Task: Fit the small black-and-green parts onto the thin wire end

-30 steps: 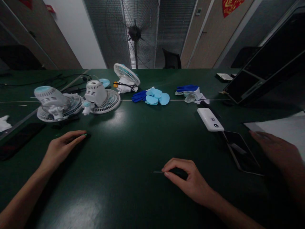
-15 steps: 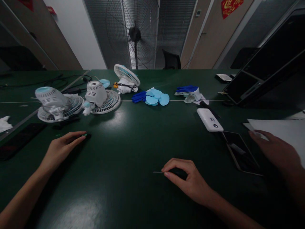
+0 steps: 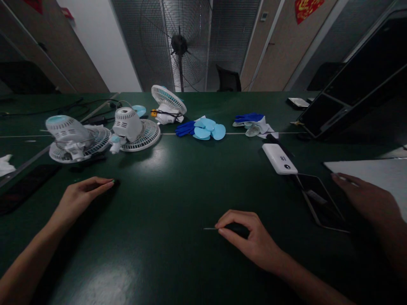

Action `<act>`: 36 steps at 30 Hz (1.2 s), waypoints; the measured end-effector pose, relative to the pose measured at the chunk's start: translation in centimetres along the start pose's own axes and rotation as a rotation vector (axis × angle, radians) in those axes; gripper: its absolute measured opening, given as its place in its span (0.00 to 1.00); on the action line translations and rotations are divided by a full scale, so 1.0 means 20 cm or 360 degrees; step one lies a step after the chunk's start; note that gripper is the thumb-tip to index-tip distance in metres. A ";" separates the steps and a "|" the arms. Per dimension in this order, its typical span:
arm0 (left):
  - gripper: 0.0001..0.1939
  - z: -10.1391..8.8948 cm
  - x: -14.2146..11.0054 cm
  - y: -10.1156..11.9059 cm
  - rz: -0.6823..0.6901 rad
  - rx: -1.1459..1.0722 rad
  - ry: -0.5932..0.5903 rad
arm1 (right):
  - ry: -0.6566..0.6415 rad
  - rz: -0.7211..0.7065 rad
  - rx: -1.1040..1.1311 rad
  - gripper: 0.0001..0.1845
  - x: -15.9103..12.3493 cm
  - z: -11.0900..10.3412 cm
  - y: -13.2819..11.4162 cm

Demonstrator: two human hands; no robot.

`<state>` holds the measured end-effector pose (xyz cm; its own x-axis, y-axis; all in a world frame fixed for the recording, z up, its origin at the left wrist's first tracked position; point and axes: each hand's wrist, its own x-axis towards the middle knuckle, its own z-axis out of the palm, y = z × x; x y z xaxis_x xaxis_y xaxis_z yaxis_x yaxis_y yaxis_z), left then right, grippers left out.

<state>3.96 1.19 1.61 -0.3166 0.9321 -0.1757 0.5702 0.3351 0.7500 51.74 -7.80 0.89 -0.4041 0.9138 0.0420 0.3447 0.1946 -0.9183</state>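
Observation:
My left hand (image 3: 81, 195) rests on the dark green table with thumb and forefinger pinched together. A tiny green thing (image 3: 113, 181) shows at its fingertips, too small to name. On the table's near side, my right hand (image 3: 251, 237) is closed around a screwdriver (image 3: 239, 230). Its thin metal shaft points left, and the fingers partly cover its black handle. Beyond my left hand, two white fans (image 3: 71, 137) (image 3: 129, 129) lie face down on their round grilles.
Another person's hand (image 3: 369, 199) lies by white paper (image 3: 381, 169) at right. Nearby are a phone (image 3: 322, 203) and white power bank (image 3: 280, 159). Farther back are a third fan (image 3: 168, 106), light blue fan blades (image 3: 208, 129), blue gloves (image 3: 249, 118) and a tall black case (image 3: 352, 84).
Less of the small thing shows at my left fingertips now. My right hand and the screwdriver stay put. The other person's hand has shifted slightly at the paper.

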 end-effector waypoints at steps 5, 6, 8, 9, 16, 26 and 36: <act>0.31 0.02 -0.02 0.01 -0.0001 0.0067 0.0094 | 0.0013 0.0000 -0.0020 0.05 0.00 0.00 0.01; 0.30 0.02 -0.03 0.01 0.0010 0.0088 0.0117 | 0.0015 0.0003 -0.0022 0.05 0.00 0.00 0.01; 0.28 0.03 -0.04 0.02 0.0022 0.0116 0.0144 | 0.0015 0.0002 -0.0022 0.05 0.00 0.00 0.01; 0.27 0.03 -0.04 0.02 0.0025 0.0134 0.0144 | 0.0014 -0.0001 -0.0020 0.05 -0.01 0.00 0.01; 0.23 0.04 -0.08 0.02 0.0457 0.0663 0.0183 | 0.0001 -0.0017 -0.0013 0.05 0.00 0.01 0.01; 0.28 0.13 -0.14 0.02 0.1020 0.1617 0.0238 | 0.0000 0.0003 -0.0032 0.05 -0.01 0.00 0.00; 0.28 0.10 -0.10 -0.03 0.0918 0.1252 0.0334 | -0.0013 0.0019 -0.0034 0.05 -0.01 0.00 -0.02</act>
<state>5.69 -0.69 0.23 0.0825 0.9632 0.2558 0.9949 -0.0947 0.0359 51.70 -8.08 1.28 -0.4065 0.9132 0.0277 0.3673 0.1911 -0.9102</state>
